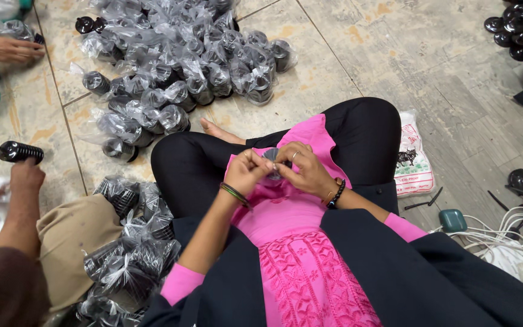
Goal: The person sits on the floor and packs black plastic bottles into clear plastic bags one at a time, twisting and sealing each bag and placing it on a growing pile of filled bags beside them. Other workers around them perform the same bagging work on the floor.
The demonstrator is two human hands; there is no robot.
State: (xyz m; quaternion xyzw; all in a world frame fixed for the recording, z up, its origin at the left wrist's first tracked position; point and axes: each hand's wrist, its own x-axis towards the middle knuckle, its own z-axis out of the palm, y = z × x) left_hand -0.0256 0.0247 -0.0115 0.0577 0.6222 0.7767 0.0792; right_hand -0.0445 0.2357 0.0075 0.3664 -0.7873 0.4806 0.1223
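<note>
I sit cross-legged on the floor in a pink top and black trousers. Both my hands meet over my lap on a small grey-black part in a clear plastic bag point(271, 158). My left hand point(246, 171), with thin bangles at the wrist, pinches its left side. On the right side my right hand point(305, 171), with a ring and a dark bead bracelet, grips it. My fingers hide most of the part.
A big heap of bagged black parts point(183, 60) lies ahead on the tiled floor, a smaller heap point(129, 254) at my left. Another person's hand point(26, 175) at left is next to a black ribbed part point(18, 152). White packet point(411, 158), cables point(509, 233) and loose black parts point(516, 27) at right.
</note>
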